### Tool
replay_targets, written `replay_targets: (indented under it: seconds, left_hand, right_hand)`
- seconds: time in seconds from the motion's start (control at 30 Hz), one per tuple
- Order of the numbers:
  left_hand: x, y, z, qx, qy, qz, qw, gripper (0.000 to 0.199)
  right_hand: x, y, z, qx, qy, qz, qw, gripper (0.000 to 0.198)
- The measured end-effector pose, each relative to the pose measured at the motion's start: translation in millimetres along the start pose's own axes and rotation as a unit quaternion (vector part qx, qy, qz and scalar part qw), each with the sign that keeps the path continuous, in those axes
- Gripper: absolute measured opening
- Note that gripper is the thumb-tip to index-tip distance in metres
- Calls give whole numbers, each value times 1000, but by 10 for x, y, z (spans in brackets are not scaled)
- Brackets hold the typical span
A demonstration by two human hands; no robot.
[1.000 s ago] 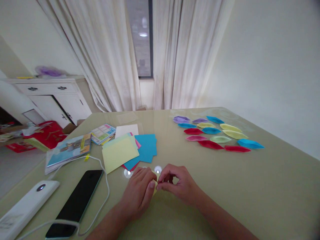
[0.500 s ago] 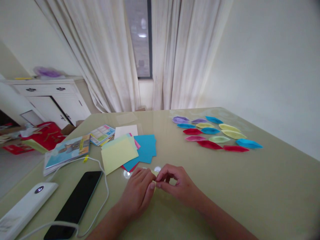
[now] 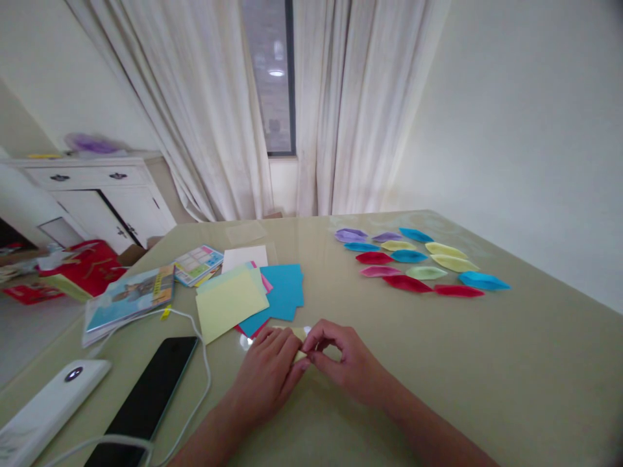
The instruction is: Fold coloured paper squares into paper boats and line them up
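Low over the near middle of the table, my left hand (image 3: 270, 366) is closed on a small piece of pale yellow paper (image 3: 300, 355), most of it hidden under the fingers. My right hand (image 3: 343, 357) pinches the same paper at its right side, thumb against forefinger. The two hands meet at the fingertips. Just beyond them lies a fanned stack of paper sheets, with a pale yellow sheet (image 3: 231, 301) on top and blue sheets (image 3: 285, 292) beside it. Several folded paper boat-like shapes (image 3: 411, 283) in red, blue, yellow, purple, pink and green lie at the far right.
On the left are a black phone (image 3: 146, 389), a white power bank (image 3: 58, 402) and a white cable (image 3: 207, 370). Behind them lie a booklet (image 3: 129, 298) and a printed card (image 3: 198, 263). A wall (image 3: 545, 130) borders the table's right side.
My left thumb has shifted right toward the right fingertips, and the fingers have moved slightly on the yellow paper. The view has tilted a little; the other things stay in place.
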State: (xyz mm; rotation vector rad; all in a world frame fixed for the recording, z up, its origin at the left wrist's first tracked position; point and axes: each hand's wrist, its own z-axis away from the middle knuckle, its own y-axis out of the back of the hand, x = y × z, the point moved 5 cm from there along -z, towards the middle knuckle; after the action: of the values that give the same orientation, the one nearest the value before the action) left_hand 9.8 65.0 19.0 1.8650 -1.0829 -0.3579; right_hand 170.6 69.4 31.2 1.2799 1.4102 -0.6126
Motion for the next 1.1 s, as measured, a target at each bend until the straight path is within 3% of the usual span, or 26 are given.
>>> replay_targets:
  seconds: [0.3,0.5,0.63,0.9,1.1]
  left_hand:
    - [-47,-60,24,-3,17,-13,1000,33]
    - [-57,-45,24,-15,33,8,999,18]
    - [-95,-22,48,-5,39,37,999,29]
    - [-179,-105,80,12,42,53,998,23]
    - [-182,-148,101,-10,70,86,994,19]
  right_hand:
    - [-57,-16,23,-9,15,10,1000,6]
    - [-24,-13,-3,2,4,32,999,9]
    - [-13,43,-19,14,22,65,998,10]
    - [-12,99,-19,29,66,133,988,14]
    - [14,61,-11,0,75,167,983,20]
